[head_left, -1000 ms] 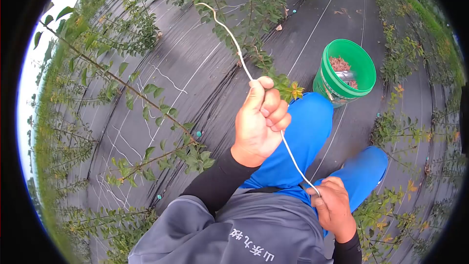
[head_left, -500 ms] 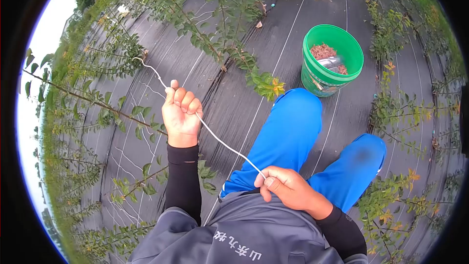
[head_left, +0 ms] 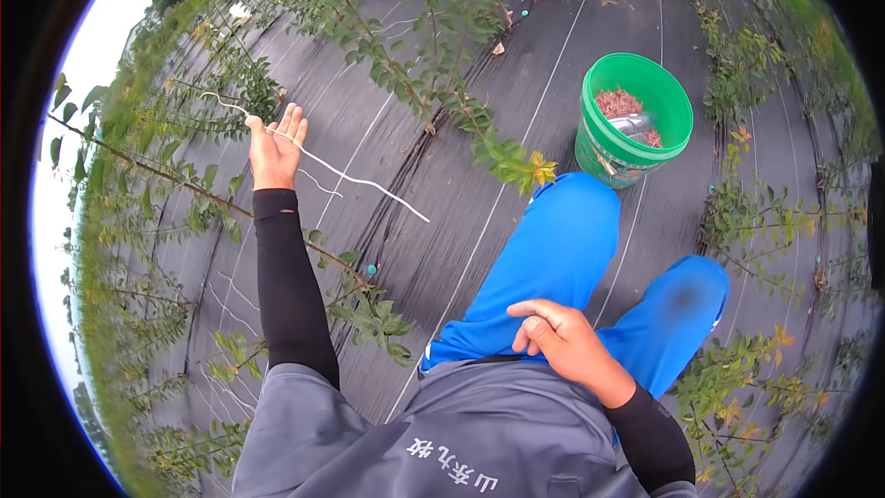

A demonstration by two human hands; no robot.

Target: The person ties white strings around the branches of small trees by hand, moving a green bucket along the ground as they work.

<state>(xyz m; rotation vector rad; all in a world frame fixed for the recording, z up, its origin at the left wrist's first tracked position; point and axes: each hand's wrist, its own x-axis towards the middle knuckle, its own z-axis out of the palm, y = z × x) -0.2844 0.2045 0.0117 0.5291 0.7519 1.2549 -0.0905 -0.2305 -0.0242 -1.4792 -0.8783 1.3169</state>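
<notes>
A white string [head_left: 364, 183] stretches across the view, one end kinked beyond my left hand and the other loose over the dark ground cover. My left hand [head_left: 275, 155], reaching out in a black sleeve, is open with its fingers straightened; the string crosses it between thumb and fingers. Close to my lap is my right hand [head_left: 562, 347], empty, its index finger extended and the others loosely bent. Blue trousers [head_left: 573, 231] cover my knees. A thin leafy branch [head_left: 189, 183] passes behind my left forearm.
A green bucket [head_left: 636, 111] holding reddish-brown shreds and a grey object stands beyond my knees. Leafy shoots [head_left: 433, 65] hang over the black ground cover [head_left: 516, 65] ahead. More white strings [head_left: 238, 290] lie at the left. Plants [head_left: 737, 387] grow along the right.
My left hand has swung outward to the left and its fingers have straightened from a grip. My right hand has let go of the string, whose end now extends freely.
</notes>
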